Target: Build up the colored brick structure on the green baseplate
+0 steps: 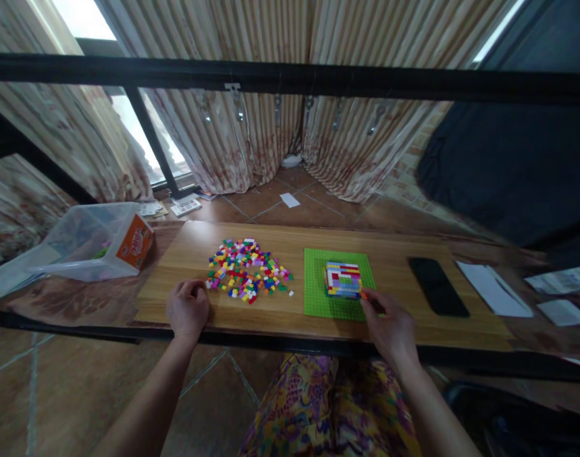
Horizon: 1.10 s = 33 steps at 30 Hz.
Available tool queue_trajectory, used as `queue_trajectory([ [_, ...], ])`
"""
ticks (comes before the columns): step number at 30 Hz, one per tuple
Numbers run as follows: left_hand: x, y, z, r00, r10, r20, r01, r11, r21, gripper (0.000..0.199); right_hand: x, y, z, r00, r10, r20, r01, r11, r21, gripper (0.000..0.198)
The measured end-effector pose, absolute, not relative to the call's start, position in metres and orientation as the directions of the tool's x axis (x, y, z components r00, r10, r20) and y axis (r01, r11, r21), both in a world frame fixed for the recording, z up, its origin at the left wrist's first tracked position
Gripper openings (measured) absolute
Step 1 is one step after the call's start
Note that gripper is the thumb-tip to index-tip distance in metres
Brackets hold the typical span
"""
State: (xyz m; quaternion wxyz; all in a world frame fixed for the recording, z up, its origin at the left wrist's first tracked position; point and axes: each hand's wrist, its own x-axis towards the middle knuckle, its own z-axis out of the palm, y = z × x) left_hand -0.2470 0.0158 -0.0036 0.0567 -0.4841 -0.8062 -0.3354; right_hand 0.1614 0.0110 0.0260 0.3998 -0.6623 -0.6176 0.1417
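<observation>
A green baseplate [313,298] lies on the wooden board, with a block built of multicoloured toy bricks [343,280] standing on it. At the block's near right corner, my right hand [389,324] pinches a small orange brick [363,295] between thumb and fingertips. My left hand [188,308] rests, fingers curled, on the board by the near left edge of a loose pile of small coloured bricks [245,270]. Whatever it may hold is hidden. One white brick [291,293] lies a little apart from the pile, towards the baseplate.
On the left stands a clear plastic box [92,244] with an orange label. Right of the baseplate lie a black phone [437,285], white paper with a pen [494,289] and small packets [563,280]. A dark metal bar [290,76] crosses beyond the table, before curtains.
</observation>
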Motion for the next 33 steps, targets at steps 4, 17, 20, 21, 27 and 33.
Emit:
queue_trajectory([
  [4, -0.246, 0.016, -0.003, -0.534, 0.739, 0.410, 0.811, 0.310, 0.497, 0.022, 0.163, 0.021, 0.022, 0.114, 0.921, 0.373, 0.774, 0.153, -0.615, 0.038],
  [17, -0.245, 0.016, 0.000, -0.540, 0.743, 0.395, 0.807, 0.323, 0.495, 0.022, 0.169, 0.030, 0.009, 0.044, 0.916, 0.398, 0.842, 0.180, -0.508, 0.037],
  [20, -0.244, 0.016, 0.001, -0.537, 0.746, 0.394, 0.810, 0.326, 0.487, 0.023, 0.170, 0.033, 0.007, 0.043, 0.914, 0.403, 0.831, 0.191, -0.523, 0.037],
  [21, -0.244, 0.016, 0.001, -0.538, 0.745, 0.395, 0.810, 0.328, 0.486, 0.023, 0.170, 0.034, 0.007, 0.048, 0.913, 0.405, 0.824, 0.193, -0.533, 0.037],
  [27, -0.244, 0.017, 0.001, -0.544, 0.740, 0.395, 0.806, 0.330, 0.491, 0.022, 0.168, 0.032, 0.012, 0.095, 0.911, 0.402, 0.771, 0.188, -0.609, 0.037],
  [33, -0.244, 0.016, 0.000, -0.548, 0.739, 0.391, 0.800, 0.327, 0.504, 0.022, 0.171, 0.029, 0.017, 0.288, 0.919, 0.270, 0.636, 0.028, -0.771, 0.047],
])
